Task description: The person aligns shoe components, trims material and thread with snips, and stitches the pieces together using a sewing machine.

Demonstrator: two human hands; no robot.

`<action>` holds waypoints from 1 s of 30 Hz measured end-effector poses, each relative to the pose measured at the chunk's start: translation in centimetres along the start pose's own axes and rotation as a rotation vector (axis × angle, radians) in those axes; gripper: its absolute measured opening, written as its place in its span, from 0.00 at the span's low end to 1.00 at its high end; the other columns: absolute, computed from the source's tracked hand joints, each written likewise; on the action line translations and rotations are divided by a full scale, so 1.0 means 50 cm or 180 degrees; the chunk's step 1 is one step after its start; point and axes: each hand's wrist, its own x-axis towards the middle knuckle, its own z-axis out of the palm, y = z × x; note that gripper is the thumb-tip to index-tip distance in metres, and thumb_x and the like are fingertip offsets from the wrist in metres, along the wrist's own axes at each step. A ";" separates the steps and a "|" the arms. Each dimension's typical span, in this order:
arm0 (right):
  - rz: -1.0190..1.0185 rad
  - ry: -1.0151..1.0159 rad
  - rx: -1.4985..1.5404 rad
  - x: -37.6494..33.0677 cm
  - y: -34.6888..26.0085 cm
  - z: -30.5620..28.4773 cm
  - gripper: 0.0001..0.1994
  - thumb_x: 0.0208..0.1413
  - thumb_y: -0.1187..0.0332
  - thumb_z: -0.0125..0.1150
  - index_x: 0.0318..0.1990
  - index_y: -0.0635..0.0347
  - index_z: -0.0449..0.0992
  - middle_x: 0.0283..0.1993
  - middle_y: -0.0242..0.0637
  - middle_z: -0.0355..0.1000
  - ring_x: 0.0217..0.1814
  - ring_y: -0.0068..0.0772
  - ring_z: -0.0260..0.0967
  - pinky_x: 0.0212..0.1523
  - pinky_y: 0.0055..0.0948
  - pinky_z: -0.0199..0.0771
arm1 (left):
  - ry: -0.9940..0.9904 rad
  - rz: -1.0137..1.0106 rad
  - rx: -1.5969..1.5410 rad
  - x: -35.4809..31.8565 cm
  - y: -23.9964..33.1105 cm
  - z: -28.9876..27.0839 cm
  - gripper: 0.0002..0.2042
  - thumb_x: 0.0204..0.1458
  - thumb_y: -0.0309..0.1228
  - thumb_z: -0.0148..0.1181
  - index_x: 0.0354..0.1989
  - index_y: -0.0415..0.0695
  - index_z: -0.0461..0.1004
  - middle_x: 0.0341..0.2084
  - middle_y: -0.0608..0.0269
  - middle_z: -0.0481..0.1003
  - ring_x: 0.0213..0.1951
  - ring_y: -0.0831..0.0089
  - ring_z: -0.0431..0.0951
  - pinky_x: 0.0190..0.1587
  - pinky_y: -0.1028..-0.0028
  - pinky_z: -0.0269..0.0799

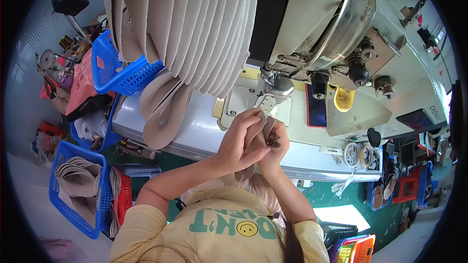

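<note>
Both hands are meeting just below the sewing machine [321, 29]: left hand [241, 139] and right hand [274, 141] are pinching a beige fabric piece [265, 119], fingers closed on it above the tabletop [195, 131].

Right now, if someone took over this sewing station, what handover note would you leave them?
Left hand: gripping a beige fabric piece, fingers closed on it.
Right hand: pinching the same piece, a small dark item at its fingertips, too small to identify.
Piece is at the sewing machine, just in front of its presser foot, not yet under it.
Stack of beige pieces hangs above left; more in the blue basket.
</note>
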 end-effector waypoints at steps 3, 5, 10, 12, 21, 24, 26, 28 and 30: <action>-0.0234 -0.0324 -0.0388 0.029 -0.002 -0.040 0.11 0.41 0.86 0.59 0.33 0.63 0.75 0.28 0.36 0.72 0.24 0.26 0.64 0.26 0.22 0.64 | -0.0035 -0.0626 -0.0629 0.028 -0.007 0.007 0.15 0.54 0.24 0.54 0.50 0.36 0.66 0.47 0.51 0.70 0.49 0.67 0.72 0.49 0.73 0.66; -0.0493 -0.0843 -0.0875 0.055 0.000 -0.086 0.10 0.40 0.85 0.61 0.32 0.61 0.75 0.28 0.37 0.73 0.25 0.29 0.65 0.27 0.24 0.65 | -0.0290 -0.0635 -0.0388 0.050 -0.021 -0.015 0.07 0.55 0.21 0.51 0.41 0.36 0.73 0.39 0.60 0.74 0.36 0.78 0.73 0.39 0.79 0.68; 0.0868 -0.1447 -0.0337 0.096 0.016 -0.129 0.07 0.46 0.82 0.63 0.32 0.63 0.75 0.27 0.34 0.73 0.25 0.22 0.64 0.25 0.21 0.64 | -0.1132 -0.2277 -0.0885 0.078 -0.027 -0.054 0.07 0.54 0.29 0.58 0.34 0.37 0.75 0.24 0.72 0.72 0.28 0.86 0.68 0.34 0.82 0.64; 0.1907 -0.1372 0.0621 0.102 0.017 -0.128 0.04 0.50 0.80 0.62 0.33 0.64 0.75 0.28 0.31 0.73 0.26 0.15 0.64 0.24 0.17 0.64 | -0.1086 -0.2489 -0.1233 0.087 -0.027 -0.051 0.07 0.53 0.29 0.59 0.35 0.38 0.75 0.25 0.72 0.73 0.29 0.87 0.69 0.34 0.83 0.64; 0.1797 -0.1751 0.0599 0.115 0.026 -0.136 0.04 0.52 0.77 0.63 0.34 0.66 0.74 0.27 0.28 0.72 0.27 0.13 0.64 0.24 0.16 0.65 | -0.0992 -0.2822 -0.1778 0.100 -0.034 -0.042 0.06 0.52 0.29 0.60 0.35 0.39 0.76 0.26 0.70 0.75 0.30 0.87 0.71 0.34 0.84 0.64; 0.1793 -0.1856 0.0190 0.125 0.020 -0.141 0.05 0.50 0.77 0.64 0.33 0.66 0.74 0.26 0.29 0.71 0.25 0.15 0.64 0.25 0.19 0.66 | -0.1081 -0.2798 -0.1715 0.101 -0.036 -0.039 0.06 0.52 0.29 0.60 0.34 0.39 0.76 0.24 0.71 0.74 0.28 0.89 0.69 0.32 0.85 0.62; 0.1377 -0.2030 -0.0307 0.134 0.011 -0.142 0.05 0.48 0.77 0.64 0.32 0.65 0.75 0.25 0.31 0.71 0.25 0.20 0.65 0.27 0.22 0.67 | -0.1237 -0.2658 -0.1188 0.103 -0.037 -0.038 0.06 0.52 0.28 0.61 0.34 0.39 0.76 0.23 0.73 0.73 0.27 0.90 0.67 0.31 0.85 0.61; 0.0526 -0.2246 -0.0929 0.145 0.001 -0.143 0.06 0.45 0.77 0.65 0.31 0.65 0.75 0.24 0.35 0.70 0.26 0.28 0.67 0.29 0.27 0.68 | -0.1215 -0.2553 -0.0908 0.103 -0.035 -0.037 0.05 0.51 0.27 0.61 0.34 0.38 0.76 0.23 0.74 0.72 0.26 0.90 0.66 0.29 0.85 0.60; 0.0530 -0.2283 -0.1156 0.152 -0.006 -0.140 0.07 0.42 0.76 0.65 0.31 0.64 0.75 0.25 0.39 0.70 0.28 0.37 0.68 0.31 0.31 0.69 | -0.1154 -0.2488 -0.0690 0.101 -0.032 -0.037 0.05 0.51 0.26 0.61 0.34 0.38 0.76 0.23 0.75 0.72 0.25 0.91 0.65 0.28 0.85 0.60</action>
